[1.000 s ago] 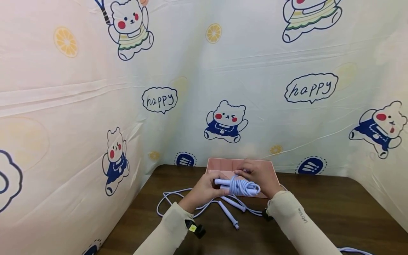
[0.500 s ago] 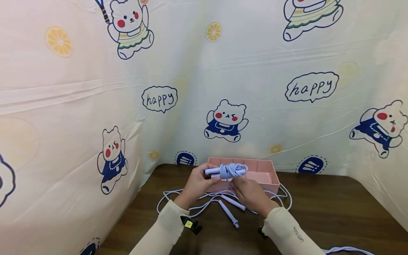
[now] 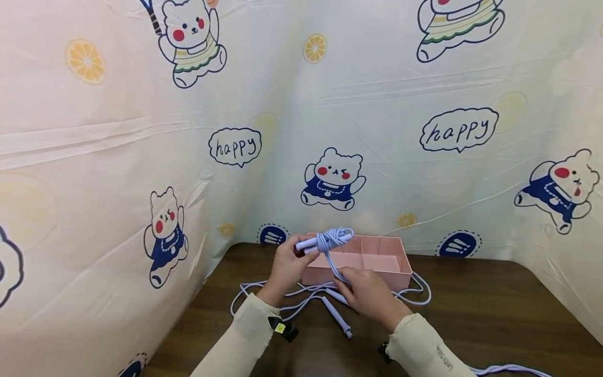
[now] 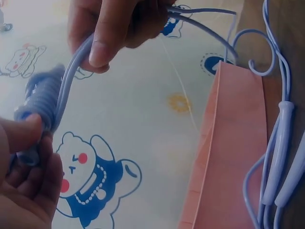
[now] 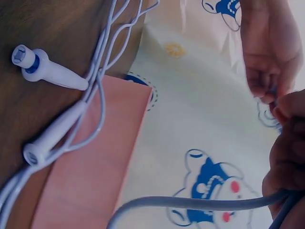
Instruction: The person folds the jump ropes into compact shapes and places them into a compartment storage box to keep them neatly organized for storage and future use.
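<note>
Out on the left, the desk [image 3: 471, 303] is flanked by the pale curtain [image 3: 103, 230], printed with bears. Let the pink box [image 3: 320, 276] be taken as the dial's centre, twelve at the back. Between eight and nine o'clock, lilac loops are formed by the loose rope [image 3: 258, 284]. Between seven and eight, a small black camera [image 3: 285, 330] is worn at the wrist. At nine, near the box, the left hand [image 3: 288, 266] is seen, its grip filled: the bundle [image 3: 332, 240] is pinched there by one end, between thumb and fingers.

And the bundle itself? Held up at ten o'clock, seen against the box's rear left rim, with two handles [image 3: 307, 243] sloped slightly up to the right and wrapped in coils. From those coils the doubled cord [image 3: 332, 264] is stretched downward, in front of the box. Between six and seven, a front handle [image 3: 336, 317] is laid slantwise on the desk; behind it, a second handle [image 3: 336, 296] is partly covered by the right hand [image 3: 372, 293]. That hand is placed at five, its grip narrow: the doubled cord is pinched there. At four, a rope loop [image 3: 427, 293] is left beside the box; farther out, another rope [image 3: 509, 368] is cut off by the view's edge.
</note>
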Demonstrator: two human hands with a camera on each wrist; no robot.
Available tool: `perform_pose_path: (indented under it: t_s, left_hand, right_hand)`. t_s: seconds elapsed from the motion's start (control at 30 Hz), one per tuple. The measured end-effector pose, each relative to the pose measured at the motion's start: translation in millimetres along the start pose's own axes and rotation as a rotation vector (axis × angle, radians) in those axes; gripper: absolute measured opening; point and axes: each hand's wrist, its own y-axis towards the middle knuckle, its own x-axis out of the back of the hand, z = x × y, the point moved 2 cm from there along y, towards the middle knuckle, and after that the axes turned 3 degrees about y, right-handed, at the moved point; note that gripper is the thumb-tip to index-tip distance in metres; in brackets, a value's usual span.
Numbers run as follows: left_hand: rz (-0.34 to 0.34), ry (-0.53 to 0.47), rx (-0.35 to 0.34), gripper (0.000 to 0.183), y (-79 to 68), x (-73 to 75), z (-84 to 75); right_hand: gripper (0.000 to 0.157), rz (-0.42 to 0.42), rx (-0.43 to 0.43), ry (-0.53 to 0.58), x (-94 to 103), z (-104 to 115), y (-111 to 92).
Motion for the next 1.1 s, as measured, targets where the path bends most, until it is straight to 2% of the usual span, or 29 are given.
perform_pose_path:
  t_s: [0.07, 0.23, 0.37, 0.47, 0.53, 0.67, 0.87, 0.97, 1.1]
  left_hand:
    - [-0.037, 0.018, -0.003, 0.028, 1.1, 1.8, -0.3]
    - [-0.089, 0.072, 0.016, 0.027, 5.0, 6.6, 3.5]
    - [-0.098, 0.1, 0.048, 0.025, 8.4, 10.9, 11.0]
    - [-0.071, 0.133, 0.054, 0.024, 10.1, 12.8, 15.8]
    - [-0.036, 0.15, 0.053, 0.024, 10.4, 12.3, 17.3]
    - [0.064, 0.193, 0.042, 0.025, 8.2, 8.3, 17.9]
    - [0.24, 0.242, 0.052, 0.024, 0.6, -0.1, 14.4]
    - [0.338, 0.247, 0.08, 0.026, -4.2, -3.9, 10.7]
    - [0.44, 0.253, 0.078, 0.025, -9.3, -6.5, 6.7]
  right_hand:
    - [0.015, -0.041, 0.059, -0.089, 3.1, 5.9, 0.9]
    - [0.044, -0.075, 0.114, -0.208, 9.9, 19.2, 1.5]
    - [0.048, -0.088, 0.157, -0.284, 21.6, 29.8, 3.4]
    - [0.047, -0.107, 0.213, -0.363, 35.0, 35.8, 7.6]
    - [0.048, -0.112, 0.24, -0.399, 43.8, 38.0, 11.2]
    - [0.047, -0.065, 0.258, -0.432, 58.2, 38.3, 21.0]
    - [0.019, 0.054, 0.262, -0.467, 73.5, 29.3, 34.3]
    - [0.026, 0.07, 0.257, -0.481, 77.3, 23.1, 39.8]
    - [0.026, 0.061, 0.263, -0.454, 78.0, 15.7, 44.1]
